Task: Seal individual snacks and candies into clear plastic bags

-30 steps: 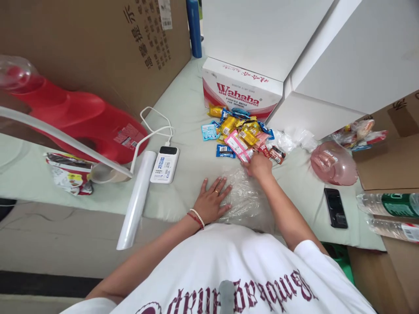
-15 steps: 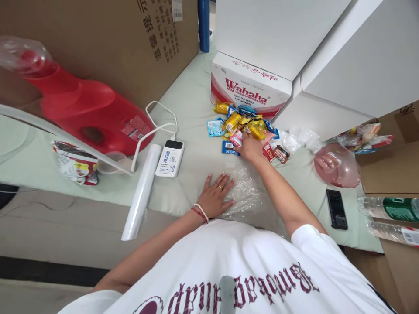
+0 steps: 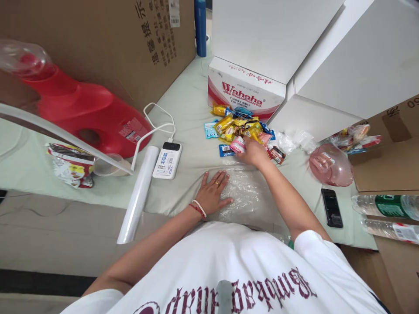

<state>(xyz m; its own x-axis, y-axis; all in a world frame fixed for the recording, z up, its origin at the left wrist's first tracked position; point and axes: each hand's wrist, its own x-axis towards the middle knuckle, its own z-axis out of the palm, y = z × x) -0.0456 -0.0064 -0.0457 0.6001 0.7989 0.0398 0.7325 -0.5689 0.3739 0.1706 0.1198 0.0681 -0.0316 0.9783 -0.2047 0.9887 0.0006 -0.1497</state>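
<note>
A clear plastic bag (image 3: pixel 244 187) lies flat on the cloth-covered table in front of me. My left hand (image 3: pixel 212 192) rests palm down at its left edge, fingers stretched out. Beyond the bag, my right hand (image 3: pixel 253 153) reaches to the near side of a heap of small wrapped snacks, its fingers closed on a pink snack packet (image 3: pixel 238 145). Yellow packets (image 3: pixel 224 125) make up much of the heap. A dark blue packet (image 3: pixel 225 151) lies just left of the pink one, and a light blue packet (image 3: pixel 211 129) sits farther left. The right fingertips are partly hidden.
Behind the heap stands a Wahaha carton (image 3: pixel 245 89). To the left are a power bank (image 3: pixel 167 161) with a white cable, a plastic roll (image 3: pixel 139 196) and a red jug (image 3: pixel 94 113). On the right are a pink translucent bowl (image 3: pixel 330 165), a phone (image 3: pixel 331 208) and bottles (image 3: pixel 386 206).
My right hand has shifted slightly toward me and to the right, and the pink packet has moved a little with it. My left hand stays flat on the bag. The view has tilted slightly.
</note>
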